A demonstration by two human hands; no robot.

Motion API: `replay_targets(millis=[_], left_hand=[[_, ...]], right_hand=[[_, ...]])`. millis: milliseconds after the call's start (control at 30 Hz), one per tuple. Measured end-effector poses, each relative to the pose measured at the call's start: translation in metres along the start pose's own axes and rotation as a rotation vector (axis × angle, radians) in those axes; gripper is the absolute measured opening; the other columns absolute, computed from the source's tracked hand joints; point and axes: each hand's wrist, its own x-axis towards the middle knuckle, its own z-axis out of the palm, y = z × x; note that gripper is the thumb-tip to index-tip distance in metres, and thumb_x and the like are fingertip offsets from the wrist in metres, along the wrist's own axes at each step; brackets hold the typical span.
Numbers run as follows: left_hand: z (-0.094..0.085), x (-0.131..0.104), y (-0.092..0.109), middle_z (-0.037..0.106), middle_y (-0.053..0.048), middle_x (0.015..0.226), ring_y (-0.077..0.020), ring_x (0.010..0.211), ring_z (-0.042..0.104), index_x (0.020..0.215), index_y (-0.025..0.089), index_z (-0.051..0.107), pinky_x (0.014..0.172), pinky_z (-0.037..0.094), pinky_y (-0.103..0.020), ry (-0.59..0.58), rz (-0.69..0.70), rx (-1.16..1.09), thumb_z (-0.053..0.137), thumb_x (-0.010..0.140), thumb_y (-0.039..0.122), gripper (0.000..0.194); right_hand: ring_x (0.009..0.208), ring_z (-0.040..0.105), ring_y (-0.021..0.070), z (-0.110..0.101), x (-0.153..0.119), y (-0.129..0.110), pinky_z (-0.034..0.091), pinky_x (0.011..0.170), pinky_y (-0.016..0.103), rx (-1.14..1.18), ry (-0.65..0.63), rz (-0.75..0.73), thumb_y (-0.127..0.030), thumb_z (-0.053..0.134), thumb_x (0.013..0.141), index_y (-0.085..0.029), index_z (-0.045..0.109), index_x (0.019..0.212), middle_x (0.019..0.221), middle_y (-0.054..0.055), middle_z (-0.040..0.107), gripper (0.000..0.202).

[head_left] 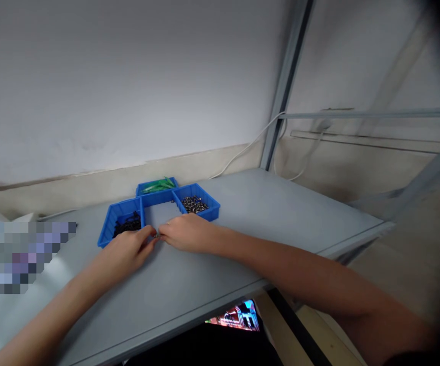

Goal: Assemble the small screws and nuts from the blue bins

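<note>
My left hand [134,247] and my right hand [182,231] meet over the table, just in front of the blue bins. Fingers of both hands pinch together at a tiny metallic piece [157,236], too small to name. To the left, a blue bin [103,229] holds a heap of small black parts [129,223], partly behind my left hand. On the right, another blue bin [212,212] contains many small shiny metal parts [194,204]. At the back, a third blue bin [139,193] has green strips or bags [161,185] in it.
The grey table [220,274] runs along a white wall. A metal frame post [281,96] rises at its back right, with a white cable [243,151] beside it. A blurred-out object [22,259] lies at left. A lit phone screen [239,316] shows below the table's front edge.
</note>
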Motion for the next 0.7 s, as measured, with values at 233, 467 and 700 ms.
replay_targets(millis=[233, 467, 700], left_hand=[[-0.0023, -0.0014, 0.0054, 0.063, -0.003, 0.068, -0.0170, 0.059, 0.059, 0.092, 0.017, 0.054, 0.054, 0.040, -0.025, 0.087, 0.043, -0.043, 0.034, 0.090, 0.036, 0.027], [-0.0040, -0.0030, 0.0070, 0.060, -0.001, 0.066, -0.0144, 0.058, 0.056, 0.092, 0.018, 0.055, 0.054, 0.038, -0.024, 0.094, 0.035, -0.079, 0.038, 0.089, 0.034, 0.023], [-0.0039, -0.0032, 0.0078, 0.059, 0.000, 0.065, -0.0141, 0.056, 0.055, 0.095, 0.018, 0.054, 0.053, 0.037, -0.024, 0.066, 0.016, -0.053, 0.039, 0.088, 0.034, 0.023]], right_hand=[[0.069, 0.061, 0.0182, 0.0037, 0.0020, 0.0014, 0.042, 0.056, 0.027, 0.083, -0.055, 0.016, -0.021, 0.037, 0.089, -0.016, 0.059, 0.097, 0.077, 0.006, 0.065, 0.024], [0.066, 0.058, 0.0129, 0.0045, 0.0050, 0.0066, 0.038, 0.054, 0.021, 0.349, -0.125, -0.003, -0.018, 0.042, 0.084, -0.015, 0.056, 0.090, 0.076, 0.004, 0.064, 0.016], [0.058, 0.054, 0.0094, 0.0009, 0.0058, 0.0083, 0.038, 0.054, 0.020, 0.530, -0.234, 0.003, -0.014, 0.036, 0.084, -0.015, 0.057, 0.079, 0.073, 0.003, 0.064, 0.021]])
